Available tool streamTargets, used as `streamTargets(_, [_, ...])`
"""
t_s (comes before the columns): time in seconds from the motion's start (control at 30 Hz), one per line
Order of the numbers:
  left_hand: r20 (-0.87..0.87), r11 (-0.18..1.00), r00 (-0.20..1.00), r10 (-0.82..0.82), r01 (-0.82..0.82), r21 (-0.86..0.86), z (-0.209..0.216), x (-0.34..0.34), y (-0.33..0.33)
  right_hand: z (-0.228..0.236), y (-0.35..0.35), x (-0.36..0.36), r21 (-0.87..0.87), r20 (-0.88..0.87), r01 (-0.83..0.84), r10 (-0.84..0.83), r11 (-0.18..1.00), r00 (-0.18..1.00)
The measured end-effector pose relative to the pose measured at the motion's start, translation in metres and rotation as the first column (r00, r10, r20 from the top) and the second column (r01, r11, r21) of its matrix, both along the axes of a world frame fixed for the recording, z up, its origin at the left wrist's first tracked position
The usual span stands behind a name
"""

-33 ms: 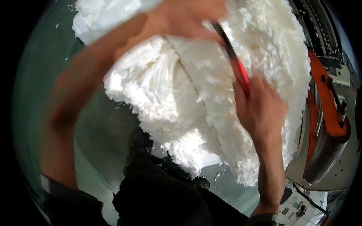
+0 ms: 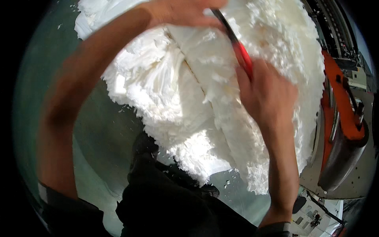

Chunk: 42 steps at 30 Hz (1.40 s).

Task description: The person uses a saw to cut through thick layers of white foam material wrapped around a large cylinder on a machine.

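A large, thick mass of white, fluffy fibre point(image 2: 158, 94) spreads across the middle, with a thin brownish line running down it. My right hand point(image 2: 268, 91) is closed round the red handle of a slim knife-like tool point(image 2: 241, 53). Its dark, narrow end points up and left over the fibre. Reaching across from the left, my left hand point(image 2: 181, 14) lies at the top of the picture, close to the tool's dark end. Its fingers are blurred and partly cut off by the upper edge, so their grip does not show.
Under the fibre is a greenish floor point(image 2: 51, 91) with small white scraps. To the right stands an orange metal piece point(image 2: 341, 98) with a dark roller-like part point(image 2: 343, 162) below it. Dark machinery point(image 2: 329, 27) rises at the upper right. My dark-clothed legs point(image 2: 169, 197) are at the bottom.
Both hands have shifted up and slightly left. The red-handled tool has moved with the right hand, still gripped. The fibre mass looks nearly unchanged.
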<state>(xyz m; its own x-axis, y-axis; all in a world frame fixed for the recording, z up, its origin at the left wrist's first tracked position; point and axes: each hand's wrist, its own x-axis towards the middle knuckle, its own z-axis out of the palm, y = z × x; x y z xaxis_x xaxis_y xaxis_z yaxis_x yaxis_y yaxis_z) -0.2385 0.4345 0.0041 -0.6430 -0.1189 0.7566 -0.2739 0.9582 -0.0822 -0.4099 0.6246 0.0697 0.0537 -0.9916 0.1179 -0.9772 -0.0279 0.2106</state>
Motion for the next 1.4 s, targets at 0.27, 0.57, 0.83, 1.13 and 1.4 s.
streamTargets(0.27, [-0.333, 0.931, 0.887, -0.321, 0.36, 0.063, -0.06, -0.117, 0.145, -0.021, 0.162, -0.081, 0.134, -0.038, 0.032, -0.027, 0.991, 0.999])
streamTargets(0.57, [-0.367, 0.84, 0.827, -0.425, 0.512, 0.181, -0.04, -0.186, 0.311, 0.012, 0.326, -0.114, 0.329, 0.045, 0.256, -0.285, 0.909, 0.957])
streamTargets(0.83, [-0.037, 0.989, 0.993, -0.116, 0.118, 0.092, -0.01, -0.005, 0.064, 0.001, 0.075, -0.027, -0.045, 0.068, -0.068, 0.071, 0.997, 0.995])
streamTargets(1.13, [-0.134, 0.939, 0.939, -0.318, 0.331, 0.089, -0.056, -0.115, 0.172, -0.026, 0.196, -0.088, 0.19, 0.101, 0.137, -0.158, 0.972, 0.982])
streamTargets(1.4, [-0.31, 0.865, 0.862, -0.4, 0.467, 0.183, -0.045, -0.191, 0.321, -0.004, 0.351, -0.159, 0.289, 0.199, 0.102, -0.163, 0.952, 0.966])
